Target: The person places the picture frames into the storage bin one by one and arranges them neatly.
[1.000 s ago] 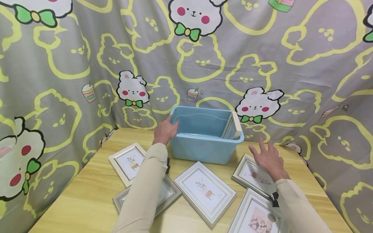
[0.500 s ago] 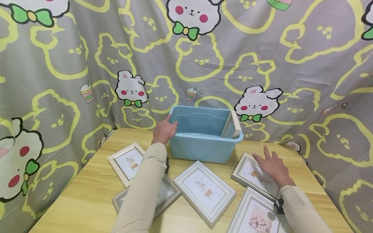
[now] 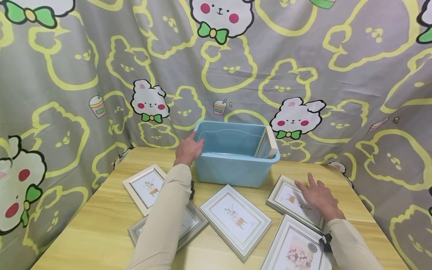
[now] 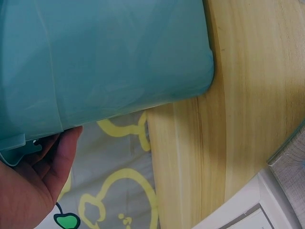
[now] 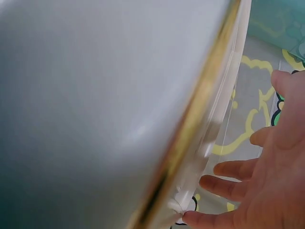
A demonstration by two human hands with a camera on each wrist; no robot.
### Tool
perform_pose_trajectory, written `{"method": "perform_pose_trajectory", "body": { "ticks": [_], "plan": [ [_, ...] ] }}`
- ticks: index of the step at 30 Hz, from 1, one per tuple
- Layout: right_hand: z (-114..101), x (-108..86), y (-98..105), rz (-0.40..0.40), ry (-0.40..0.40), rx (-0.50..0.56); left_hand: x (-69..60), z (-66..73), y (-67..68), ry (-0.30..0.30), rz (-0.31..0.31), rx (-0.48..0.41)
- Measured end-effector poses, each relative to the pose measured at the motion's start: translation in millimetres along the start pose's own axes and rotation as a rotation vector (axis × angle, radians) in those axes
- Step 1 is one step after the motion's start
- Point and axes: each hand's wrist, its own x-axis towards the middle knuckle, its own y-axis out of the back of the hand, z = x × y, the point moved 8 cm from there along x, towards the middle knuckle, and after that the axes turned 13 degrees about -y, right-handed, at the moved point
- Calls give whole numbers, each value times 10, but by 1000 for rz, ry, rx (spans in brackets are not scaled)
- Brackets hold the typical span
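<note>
At its left end, the light blue plastic bin (image 3: 233,170) is held by my left hand (image 3: 187,150), thumb over the rim. The left wrist view shows fingers (image 4: 64,155) tucked beneath that rim. A cream picture frame (image 3: 272,142) stands on edge inside the bin's right end. My right hand (image 3: 320,198) holds nothing and hovers with spread fingers over a champagne-edged picture frame (image 3: 281,193), partly covering it. In the right wrist view, all the fingers of the right hand (image 5: 271,186) show beside a blurred frame edge (image 5: 190,119); contact cannot be told.
A white frame (image 3: 236,221) lies mid-table, and a flower-picture frame (image 3: 298,247) at the lower right. Further left are a cream frame (image 3: 141,187) and a grey-brown frame (image 3: 197,225), both partly behind the left forearm. A patterned curtain (image 3: 233,67) hangs behind the wooden table (image 3: 84,232).
My right hand has drawn back and down from beside the bin to over the right-hand frame. The left hand stays on the rim. The head view has shifted slightly.
</note>
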Motion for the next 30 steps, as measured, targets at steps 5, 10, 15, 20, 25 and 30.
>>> {"method": "perform_pose_trajectory", "body": {
  "ticks": [5,10,15,20,25,30],
  "plan": [
    [47,-44,-4,-37,0,-28,4,-4,-7,-2,-4,-5],
    [85,-88,-20,-80,5,-46,-7,-8,0,3,0,-2],
    [78,-140,-41,-99,22,-45,-18,-13,1,5,-3,-7],
    [75,-194,-36,-112,40,-50,-11,-8,-5,-3,-7,-11],
    [81,-237,-19,-135,51,-58,-5,-13,14,0,-1,-9],
    [149,-282,-21,-146,58,-74,-11,-11,26,-2,-4,-6]
  ]
}}
